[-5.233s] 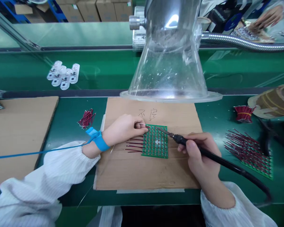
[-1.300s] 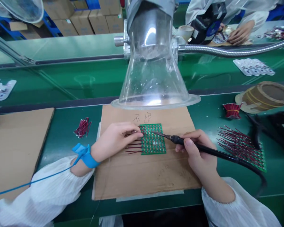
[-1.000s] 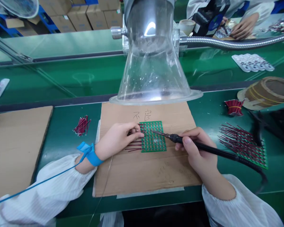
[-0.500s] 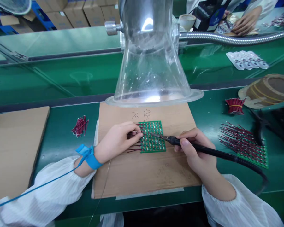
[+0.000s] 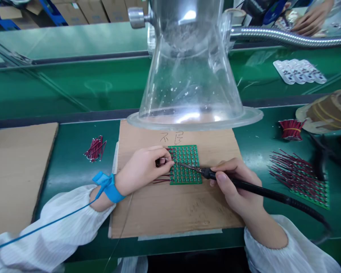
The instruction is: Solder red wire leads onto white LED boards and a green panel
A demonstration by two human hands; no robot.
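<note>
A green circuit board (image 5: 186, 170) lies on a cardboard sheet (image 5: 170, 212), with dark red wires along its left edge. At that edge my left hand (image 5: 147, 167) is closed, thumb and finger pinched on something too small to make out. A blue strap (image 5: 111, 189) circles the left wrist. My right hand (image 5: 238, 185) grips a black soldering iron (image 5: 210, 173) like a pen. Its tip points left over the board, close to the left fingertips.
A clear fume hood (image 5: 190, 87) hangs behind the board. Loose red wires (image 5: 96, 148) lie at left. On the right are a banded wire bundle (image 5: 291, 129), a second board (image 5: 315, 193) with wires, and a tape-wrapped container (image 5: 326, 110). Another person's hand (image 5: 312, 21) shows at top right.
The view has shifted slightly, so the hood and right-hand objects appear further right. Both hands keep nearly the same pose, and the iron's tip sits slightly lower on the board.
</note>
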